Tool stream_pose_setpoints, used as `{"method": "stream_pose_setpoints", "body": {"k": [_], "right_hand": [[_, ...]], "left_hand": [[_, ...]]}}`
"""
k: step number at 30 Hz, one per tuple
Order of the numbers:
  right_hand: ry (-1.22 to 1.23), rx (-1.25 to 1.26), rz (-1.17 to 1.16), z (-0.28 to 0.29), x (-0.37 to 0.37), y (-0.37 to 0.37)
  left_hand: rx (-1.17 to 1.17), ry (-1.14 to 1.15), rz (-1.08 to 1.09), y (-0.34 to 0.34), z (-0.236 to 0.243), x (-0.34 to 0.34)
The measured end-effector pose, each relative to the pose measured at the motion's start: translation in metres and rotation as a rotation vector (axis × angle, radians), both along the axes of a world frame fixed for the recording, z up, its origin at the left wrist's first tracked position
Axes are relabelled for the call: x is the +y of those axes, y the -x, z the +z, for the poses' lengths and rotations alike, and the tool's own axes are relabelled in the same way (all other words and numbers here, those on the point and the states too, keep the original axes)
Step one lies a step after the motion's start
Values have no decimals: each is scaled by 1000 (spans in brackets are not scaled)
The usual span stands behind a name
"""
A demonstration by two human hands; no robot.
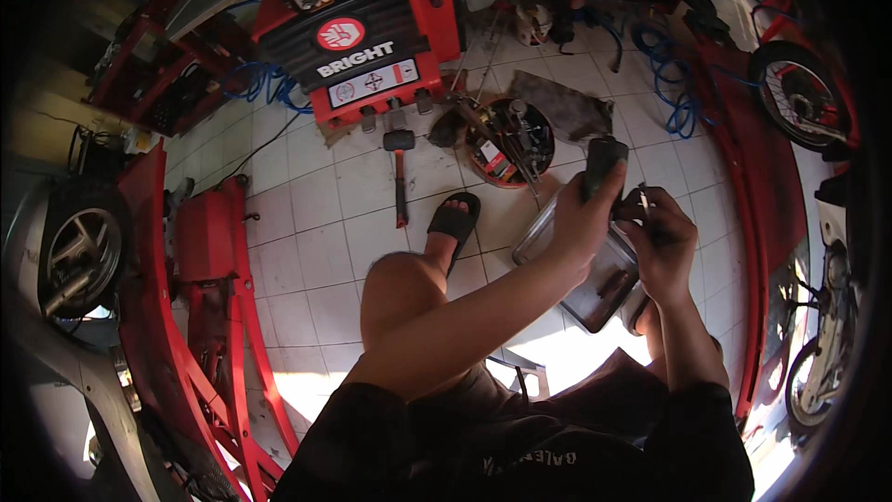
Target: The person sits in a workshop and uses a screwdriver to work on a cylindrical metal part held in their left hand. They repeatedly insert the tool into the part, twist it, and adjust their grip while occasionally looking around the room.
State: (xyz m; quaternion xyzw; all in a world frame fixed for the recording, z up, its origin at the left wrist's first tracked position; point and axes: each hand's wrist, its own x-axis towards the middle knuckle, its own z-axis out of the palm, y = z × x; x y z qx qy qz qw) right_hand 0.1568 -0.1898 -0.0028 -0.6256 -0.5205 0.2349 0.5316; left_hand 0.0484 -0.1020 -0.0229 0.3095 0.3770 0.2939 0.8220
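My left hand (587,214) is closed around a dark, block-shaped object (605,165), its thumb lying along the side; its exact kind cannot be made out. Close beside it, my right hand (665,240) has its fingers bent in a pinch on a small, pale metallic piece (645,202). Below both hands is a shallow metal tray (532,244), partly hidden by my left forearm and hand. A dark, elongated part (613,286) lies in this tray.
Ahead stands a red tool bin (511,178) full of tools, with a dark cloth (562,100) behind it. A mallet (400,172) lies before a red-and-black machine (367,42). Red lifts (209,251) flank the tiled floor; blue hoses (671,84) coil at right.
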Motion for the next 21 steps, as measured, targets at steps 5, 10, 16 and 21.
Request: {"method": "stream_pose_setpoints", "body": {"k": [5,10,16,21], "right_hand": [[29,18,-22,-5,0,3],[-34,-43,2,-12,-4,-4],[28,-48,43,-13,0,-1],[-12,-112,54,-26,0,-16]], "left_hand": [[130,-176,116,-8,-16,-6],[131,-148,57,-15,-18,-6],[122,-96,53,-6,-13,-2],[138,-110,81,-16,-17,-4]]}}
